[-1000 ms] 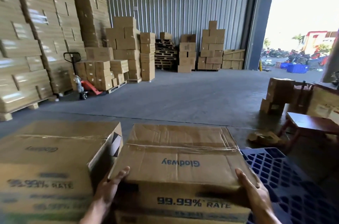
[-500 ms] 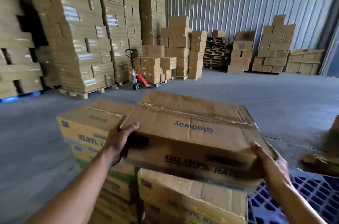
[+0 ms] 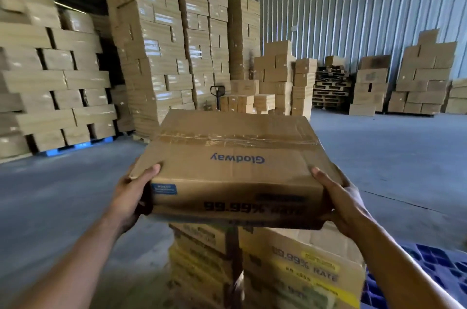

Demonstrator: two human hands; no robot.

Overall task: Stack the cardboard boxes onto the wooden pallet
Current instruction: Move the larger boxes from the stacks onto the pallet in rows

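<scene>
Left hand [image 3: 131, 197], right hand [image 3: 338, 197] clamp opposite ends of Glodway carton [image 3: 235, 164]: balanced, level carry, clear above carton stack [image 3: 298, 265].

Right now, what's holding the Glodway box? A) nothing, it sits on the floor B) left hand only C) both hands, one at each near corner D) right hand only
C: the left hand and the right hand each grip a near corner of the Glodway box, thumbs on its top.

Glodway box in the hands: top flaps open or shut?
Shut. The Glodway box has its top flaps lying flat, with wrinkled clear tape running across the seam.
</scene>
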